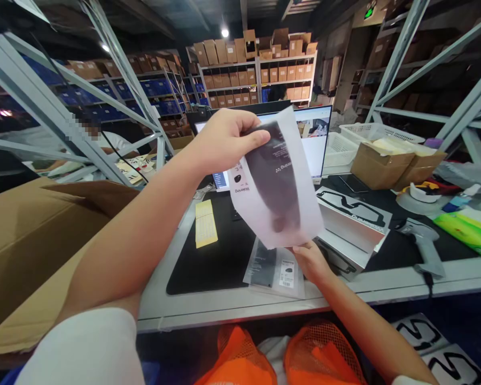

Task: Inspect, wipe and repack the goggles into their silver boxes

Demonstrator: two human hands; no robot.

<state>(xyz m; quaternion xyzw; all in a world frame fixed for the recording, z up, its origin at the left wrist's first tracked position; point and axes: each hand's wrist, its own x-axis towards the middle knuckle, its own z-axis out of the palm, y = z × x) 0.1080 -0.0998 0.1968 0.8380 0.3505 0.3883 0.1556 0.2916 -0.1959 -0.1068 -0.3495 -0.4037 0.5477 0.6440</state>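
Note:
My left hand [236, 136] pinches the upper edge of a frosted plastic bag [310, 187], raised over the desk in front of the screen. Through the bag shows a dark, rounded flat item with pale print, and a white label with a small black picture sits at its left side. At the bag's lower edge is my right hand [310, 259], its thumb and fingers closed on the bag's bottom. Beneath, a second clear bag [260, 267] with a dark card and barcode label lies on the desk's front edge.
A yellow label pad [206, 223] lies on the black mat [224, 267]. To the right are a white box [353, 230], a barcode scanner [425, 246], a phone [353, 183] and a cardboard box [379, 166]. A large open carton [44, 230] stands left; a monitor [323, 144] is behind.

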